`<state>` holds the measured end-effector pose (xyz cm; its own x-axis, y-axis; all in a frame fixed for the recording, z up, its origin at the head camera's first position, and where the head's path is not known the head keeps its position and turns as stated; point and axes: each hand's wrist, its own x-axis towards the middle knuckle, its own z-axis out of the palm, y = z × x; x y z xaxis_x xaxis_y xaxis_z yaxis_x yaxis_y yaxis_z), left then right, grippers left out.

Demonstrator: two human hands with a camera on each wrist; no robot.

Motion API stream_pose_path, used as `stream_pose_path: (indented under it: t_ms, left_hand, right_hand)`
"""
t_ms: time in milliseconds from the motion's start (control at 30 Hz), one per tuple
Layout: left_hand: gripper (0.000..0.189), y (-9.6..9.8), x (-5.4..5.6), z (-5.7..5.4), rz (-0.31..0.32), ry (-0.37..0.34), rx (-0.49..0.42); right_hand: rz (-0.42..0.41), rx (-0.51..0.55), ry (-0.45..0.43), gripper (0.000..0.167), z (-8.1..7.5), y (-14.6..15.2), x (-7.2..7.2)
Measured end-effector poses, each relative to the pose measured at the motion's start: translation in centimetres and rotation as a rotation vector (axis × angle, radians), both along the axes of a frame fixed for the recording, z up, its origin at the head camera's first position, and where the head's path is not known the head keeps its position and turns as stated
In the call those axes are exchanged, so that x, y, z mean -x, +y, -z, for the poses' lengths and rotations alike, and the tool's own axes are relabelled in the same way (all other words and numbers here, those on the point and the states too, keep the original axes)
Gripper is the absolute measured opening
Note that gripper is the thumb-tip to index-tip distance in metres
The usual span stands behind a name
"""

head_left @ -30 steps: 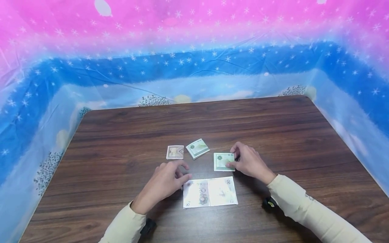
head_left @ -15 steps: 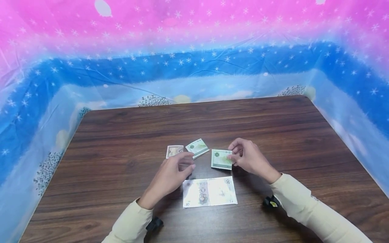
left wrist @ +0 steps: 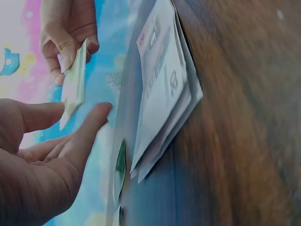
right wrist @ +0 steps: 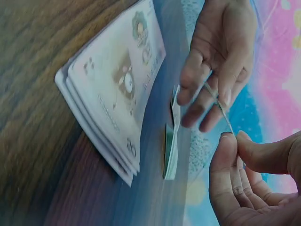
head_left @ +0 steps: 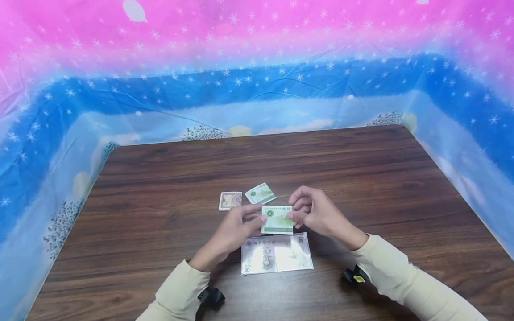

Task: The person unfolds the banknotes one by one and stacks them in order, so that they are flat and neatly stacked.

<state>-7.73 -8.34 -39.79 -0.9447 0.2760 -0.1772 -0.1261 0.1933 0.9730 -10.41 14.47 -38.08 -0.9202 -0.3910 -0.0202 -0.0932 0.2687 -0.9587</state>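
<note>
A folded green banknote [head_left: 277, 222] is up off the table between my two hands. My right hand [head_left: 323, 217] pinches its right end between thumb and fingers, as the right wrist view also shows. At the other end is my left hand [head_left: 230, 234], its thumb tip right at the note's edge. In the left wrist view a gap shows between the left index finger [left wrist: 89, 127] and that green note [left wrist: 74, 89]. Just below, a bundle of folded-open 20 notes [head_left: 277, 256] lies on the table; its layered edges [right wrist: 96, 134] show in the right wrist view.
A second folded green note [head_left: 261, 193] lies behind the hands, angled. Left of it sits a small folded brownish note [head_left: 230, 200]. The dark wooden table [head_left: 160, 178] is enclosed by a pink and blue snowflake cloth [head_left: 257, 84].
The right hand has lifted the green note off the table and carried it left, over the bundle's far edge. The left hand has moved up and right to meet it.
</note>
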Motion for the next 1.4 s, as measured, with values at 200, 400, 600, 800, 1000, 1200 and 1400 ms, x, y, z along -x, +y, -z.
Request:
stream_pose_path:
  t_ms: [200,400,600,800,1000,1200,1400]
  left_hand:
    - [0.040,0.0,-0.1,-0.4,-0.089,-0.063,-0.088]
    - [0.036,0.0,-0.1,-0.9,-0.120,-0.091,-0.141]
    - [0.035,0.1,-0.2,-1.1,-0.115,-0.090,-0.188]
    - [0.035,0.3,-0.3,-1.1,-0.114,-0.091,-0.211]
    - [0.037,0.6,-0.4,-0.9,-0.102,-0.097,-0.219]
    - [0.037,0.8,-0.4,-0.6,-0.101,-0.069,-0.236]
    - [0.033,0.8,-0.5,-0.4,-0.119,-0.024,-0.165]
  right_hand:
    - [0.015,0.052,-0.055,0.017,0.0,-0.4,-0.2]
    - [0.046,0.039,-0.131,0.014,0.3,-0.7,-0.4]
    - [0.070,0.030,-0.196,0.032,0.8,-0.9,-0.5]
    - [0.067,0.031,-0.256,0.048,0.8,-1.4,-0.8]
    - [0.034,0.066,-0.320,0.057,1.0,-1.8,-1.1]
    - [0.003,0.081,-0.325,0.061,1.1,-2.2,-1.3]
    - [-0.009,0.080,-0.325,0.058,0.8,-2.3,-1.4]
